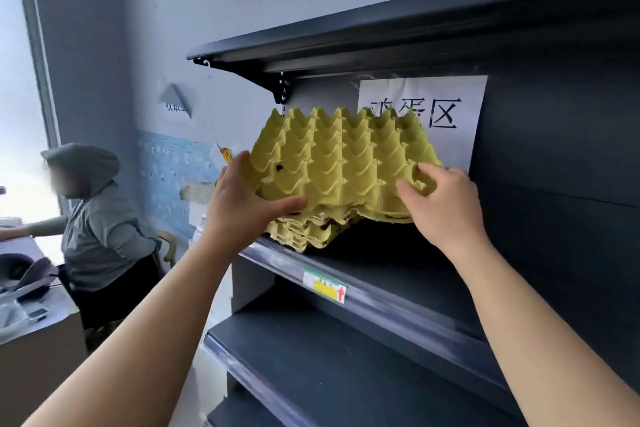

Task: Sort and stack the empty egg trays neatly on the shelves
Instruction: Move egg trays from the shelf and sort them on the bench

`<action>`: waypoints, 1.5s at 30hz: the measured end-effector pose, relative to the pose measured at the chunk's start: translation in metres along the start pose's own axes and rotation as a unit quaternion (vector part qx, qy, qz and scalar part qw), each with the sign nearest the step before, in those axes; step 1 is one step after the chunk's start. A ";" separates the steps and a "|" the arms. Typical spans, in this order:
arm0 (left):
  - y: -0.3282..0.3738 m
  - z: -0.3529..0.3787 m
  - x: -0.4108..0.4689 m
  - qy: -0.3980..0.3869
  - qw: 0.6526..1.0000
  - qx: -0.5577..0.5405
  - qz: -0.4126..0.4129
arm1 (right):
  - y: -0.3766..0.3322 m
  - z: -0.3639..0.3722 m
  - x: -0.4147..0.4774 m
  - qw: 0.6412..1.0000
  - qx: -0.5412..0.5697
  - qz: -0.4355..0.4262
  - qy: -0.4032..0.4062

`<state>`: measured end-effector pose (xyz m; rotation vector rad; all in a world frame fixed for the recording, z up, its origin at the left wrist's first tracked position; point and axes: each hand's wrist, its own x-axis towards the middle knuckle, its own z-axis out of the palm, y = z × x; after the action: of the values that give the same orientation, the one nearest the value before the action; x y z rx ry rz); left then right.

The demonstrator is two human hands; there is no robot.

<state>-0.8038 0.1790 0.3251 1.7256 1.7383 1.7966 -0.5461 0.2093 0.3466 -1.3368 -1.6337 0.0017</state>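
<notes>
Yellow pulp egg tray lies tilted on a stack of trays at the front left end of the dark shelf, with its right side lifted off the pile. The left hand grasps the tray's left edge, thumb stretched along the front. The right hand grips the front right corner, fingers curled over the rim. A paper sign hangs on the back panel. A price label sits on the shelf's front edge.
</notes>
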 end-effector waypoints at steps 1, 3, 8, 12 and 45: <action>-0.006 0.000 0.013 0.002 1.000 -0.004 0.001 | -0.004 0.009 0.010 1.000 0.000 0.000 -0.002; -0.017 -0.001 0.037 0.006 1.000 -0.004 0.004 | -0.010 0.026 0.027 1.000 -0.004 -0.001 -0.003; -0.048 0.002 0.089 0.003 1.000 -0.016 0.005 | -0.025 0.064 0.057 0.999 -0.043 0.004 0.002; -0.075 0.006 0.127 -0.022 0.999 -0.032 0.006 | -0.032 0.093 0.072 0.997 -0.071 0.020 0.000; -0.176 0.006 0.244 -0.191 0.977 -0.055 0.075 | -0.087 0.187 0.063 0.965 -0.215 0.144 0.034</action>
<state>-0.9884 0.4165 0.3432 2.0346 1.3635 1.4499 -0.7288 0.3235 0.3398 -1.8758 -1.4156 -0.2351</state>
